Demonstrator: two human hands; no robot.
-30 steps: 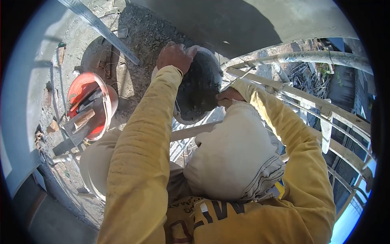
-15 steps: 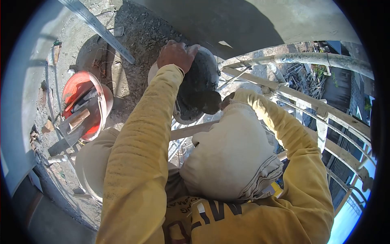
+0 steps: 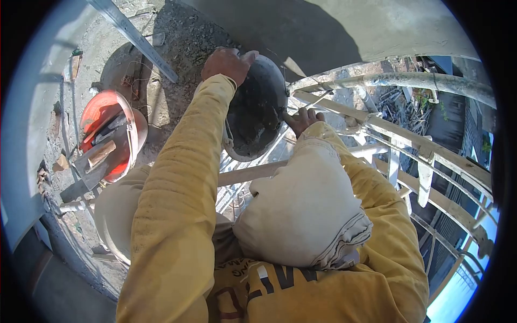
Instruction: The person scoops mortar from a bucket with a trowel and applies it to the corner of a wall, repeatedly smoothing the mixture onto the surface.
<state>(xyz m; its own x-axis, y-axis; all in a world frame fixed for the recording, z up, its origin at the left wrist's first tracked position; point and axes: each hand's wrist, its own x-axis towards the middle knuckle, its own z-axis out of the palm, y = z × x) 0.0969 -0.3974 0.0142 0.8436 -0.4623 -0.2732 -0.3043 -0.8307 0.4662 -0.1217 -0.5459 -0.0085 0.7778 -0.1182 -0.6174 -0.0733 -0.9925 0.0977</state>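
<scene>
A round bucket [image 3: 279, 81] with dark, wet-looking mortar [image 3: 250, 129] inside stands tilted before me. My left hand [image 3: 229, 65] is closed over its far rim, with the knuckles up. My right hand [image 3: 305, 120] is at the right side of the rim, with its fingers curled. What it holds, if anything, is hidden against the dark inside of the bucket. A rope-like handle [image 3: 228, 141] hangs at the bucket's left side.
An orange-red bucket [image 3: 129, 156] at left holds tools and a wood-handled float [image 3: 101, 154]. A metal bar [image 3: 134, 40] slants above it. Scaffold rails [image 3: 398, 81] run along the right, and a plastered wall [image 3: 409, 27] rises ahead. Rubble [image 3: 188, 32] covers the ground.
The dark flat blade beside my right hand is out of sight. That hand has moved up to the bucket's right rim. My left hand stays on the rim, and the bucket has shifted slightly.
</scene>
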